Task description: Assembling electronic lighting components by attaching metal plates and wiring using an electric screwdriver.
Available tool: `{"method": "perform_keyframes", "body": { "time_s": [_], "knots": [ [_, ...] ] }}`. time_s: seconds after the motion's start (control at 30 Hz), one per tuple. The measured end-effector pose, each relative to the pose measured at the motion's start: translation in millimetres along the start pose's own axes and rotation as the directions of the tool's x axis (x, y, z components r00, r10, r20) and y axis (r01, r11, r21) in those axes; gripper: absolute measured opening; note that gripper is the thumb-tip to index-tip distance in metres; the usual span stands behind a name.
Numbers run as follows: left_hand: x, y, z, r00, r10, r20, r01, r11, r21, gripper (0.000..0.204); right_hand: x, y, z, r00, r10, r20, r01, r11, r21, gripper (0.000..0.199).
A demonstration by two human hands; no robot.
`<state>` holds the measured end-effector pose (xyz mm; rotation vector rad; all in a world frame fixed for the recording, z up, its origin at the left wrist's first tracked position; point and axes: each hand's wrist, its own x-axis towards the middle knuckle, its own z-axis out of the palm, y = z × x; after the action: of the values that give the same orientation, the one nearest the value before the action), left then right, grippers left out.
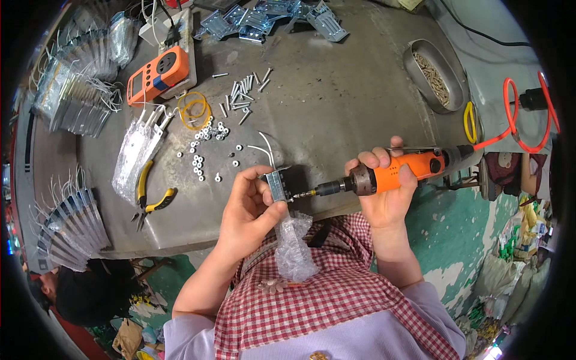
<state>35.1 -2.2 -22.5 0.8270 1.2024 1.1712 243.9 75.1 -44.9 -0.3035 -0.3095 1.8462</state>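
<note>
My left hand (245, 207) grips a small metal bracket (278, 186) over the table's front edge. Two white wires (264, 149) stick out from its far side, and a strip in clear bubble wrap (294, 249) hangs from it over my apron. My right hand (389, 201) is wrapped round an orange power screwdriver (414, 172), held level. Its bit (304, 194) points left and meets the bracket's right side or stops just short; I cannot tell which. A red coiled hose (495, 141) runs from the tool's rear.
Loose bolts (243, 93) and small white-faced nuts (198, 162) lie left of centre. Yellow-handled pliers (144, 192), wrapped strips (137, 150) and an orange socket meter (159, 73) are farther left. Metal brackets (252, 21) pile at the back; a metal tray (414, 57) of screws stands right.
</note>
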Motion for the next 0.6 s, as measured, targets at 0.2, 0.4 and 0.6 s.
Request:
{"method": "perform_keyframes", "body": {
  "time_s": [0.2, 0.4, 0.6],
  "knots": [
    [-1.2, 3.2, 1.4, 0.999, -0.045, -0.022, 0.045, 0.999, 0.003, 0.051, -3.4, 3.2, 2.0, 1.0, 0.03, -0.006, -0.03, 0.999, -0.012, 0.037],
    [-0.8, 3.1, 2.4, 1.0, -0.024, -0.015, 0.024, 1.0, 0.008, 0.052, -1.6, -1.3, 2.7, 1.0, 0.013, -0.013, -0.013, 1.0, 0.003, 0.036],
    [1.4, 3.4, 3.2, 0.999, -0.043, -0.014, 0.043, 0.999, 0.006, 0.051, -1.7, 0.1, 6.1, 1.0, 0.014, 0.004, -0.014, 1.0, -0.008, 0.036]
  ]
}}
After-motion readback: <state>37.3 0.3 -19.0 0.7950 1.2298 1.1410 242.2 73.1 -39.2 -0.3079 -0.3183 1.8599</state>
